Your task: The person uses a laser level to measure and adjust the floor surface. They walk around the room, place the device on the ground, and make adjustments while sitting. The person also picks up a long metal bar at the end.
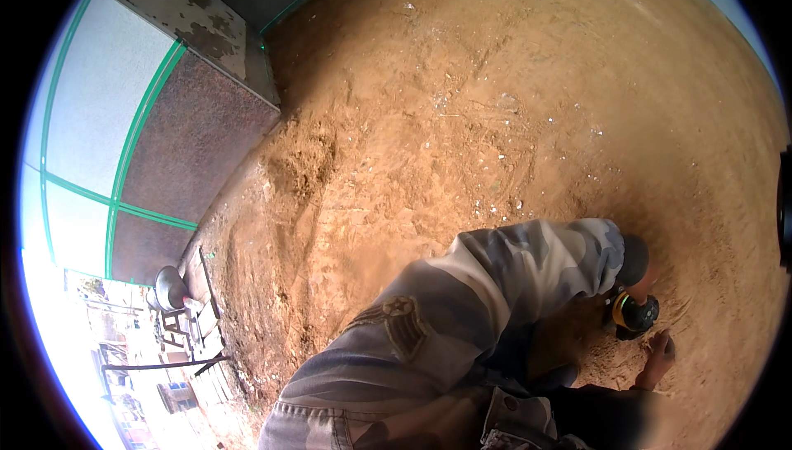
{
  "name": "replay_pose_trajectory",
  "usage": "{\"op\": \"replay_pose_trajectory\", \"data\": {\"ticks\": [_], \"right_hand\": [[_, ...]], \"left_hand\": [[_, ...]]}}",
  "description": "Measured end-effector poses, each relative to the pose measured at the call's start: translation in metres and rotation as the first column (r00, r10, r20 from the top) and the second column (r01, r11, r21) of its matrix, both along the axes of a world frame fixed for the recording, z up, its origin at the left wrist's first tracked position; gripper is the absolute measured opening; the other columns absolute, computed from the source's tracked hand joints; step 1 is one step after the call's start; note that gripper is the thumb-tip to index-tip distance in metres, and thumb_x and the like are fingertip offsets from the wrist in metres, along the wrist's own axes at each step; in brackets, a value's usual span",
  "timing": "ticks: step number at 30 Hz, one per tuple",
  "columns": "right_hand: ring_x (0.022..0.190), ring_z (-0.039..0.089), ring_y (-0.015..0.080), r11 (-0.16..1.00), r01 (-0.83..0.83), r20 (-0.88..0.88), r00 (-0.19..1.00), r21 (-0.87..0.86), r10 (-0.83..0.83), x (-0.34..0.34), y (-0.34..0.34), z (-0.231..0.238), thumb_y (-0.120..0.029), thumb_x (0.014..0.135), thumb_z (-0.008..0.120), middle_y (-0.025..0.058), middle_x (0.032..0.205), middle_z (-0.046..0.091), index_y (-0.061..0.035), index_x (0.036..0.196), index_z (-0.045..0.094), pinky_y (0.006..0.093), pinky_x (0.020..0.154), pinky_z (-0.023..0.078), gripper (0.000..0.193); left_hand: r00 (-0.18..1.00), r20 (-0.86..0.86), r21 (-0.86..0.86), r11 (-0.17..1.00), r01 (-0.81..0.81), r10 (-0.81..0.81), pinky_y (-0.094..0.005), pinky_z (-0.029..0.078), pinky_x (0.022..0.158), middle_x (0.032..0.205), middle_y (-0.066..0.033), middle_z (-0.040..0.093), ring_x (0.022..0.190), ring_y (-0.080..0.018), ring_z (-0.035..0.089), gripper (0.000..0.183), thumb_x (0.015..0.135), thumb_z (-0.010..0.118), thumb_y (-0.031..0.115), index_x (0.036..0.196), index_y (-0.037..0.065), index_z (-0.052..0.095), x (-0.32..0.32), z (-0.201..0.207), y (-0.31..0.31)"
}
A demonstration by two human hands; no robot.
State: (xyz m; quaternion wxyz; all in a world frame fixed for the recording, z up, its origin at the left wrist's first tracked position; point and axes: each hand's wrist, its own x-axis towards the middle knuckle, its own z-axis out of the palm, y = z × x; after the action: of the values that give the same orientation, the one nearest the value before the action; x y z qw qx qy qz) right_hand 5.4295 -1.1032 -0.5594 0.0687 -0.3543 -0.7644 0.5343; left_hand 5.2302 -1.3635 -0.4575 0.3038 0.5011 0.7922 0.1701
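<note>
My left arm, in a grey camouflage sleeve, reaches across to the right. At its end my left hand (641,286), partly hidden by the dark cuff, is closed on the top of a small rounded black device with a yellow band (635,315), which looks like a laser level. The device is at the sandy ground, and its underside cannot be made out. Just nearer to me, my right hand (657,360) is held low over the soil, fingers extended and apart from the device, with nothing seen in it.
Brown sandy ground (462,120) with small pebbles spreads ahead. Bright green lines (148,103) cross the wall (202,120) at left, beside a concrete pillar (223,29). Farther left stand a metal bowl (172,287) on a stool (175,328) and planks (216,367).
</note>
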Motion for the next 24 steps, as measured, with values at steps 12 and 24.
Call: {"op": "replay_pose_trajectory", "data": {"ticks": [12,24], "right_hand": [[0.084,0.065,0.0155,0.953,0.157,0.091,0.986,-0.261,-0.137,0.016,-0.002,-0.037,-0.045,0.097,0.062,0.0045,0.094,0.068,-0.0063,0.114,0.064,0.0314,0.071,0.052,0.042],[0.059,0.057,0.0126,0.856,0.189,0.109,0.982,-0.481,-0.155,0.01,-0.011,-0.059,-0.037,0.097,0.059,-0.0015,0.071,0.059,-0.014,0.089,0.061,0.0271,0.053,0.045,0.025]], "left_hand": [[1.0,0.026,0.042,0.999,-0.001,0.0,-0.0468,0.054,0.078,0.087,-0.021,0.071,0.087,-0.0378,0.068,0.041,0.083,0.069,0.041,0.09,0.001,0.076,-0.001,0.004,-0.004],[0.997,0.051,0.124,0.99,-0.067,0.061,-0.0477,0.053,0.076,0.083,-0.0204,0.071,0.085,-0.0384,0.069,0.035,0.079,0.069,0.038,0.085,0.004,0.075,0.004,0.01,-0.015]]}}
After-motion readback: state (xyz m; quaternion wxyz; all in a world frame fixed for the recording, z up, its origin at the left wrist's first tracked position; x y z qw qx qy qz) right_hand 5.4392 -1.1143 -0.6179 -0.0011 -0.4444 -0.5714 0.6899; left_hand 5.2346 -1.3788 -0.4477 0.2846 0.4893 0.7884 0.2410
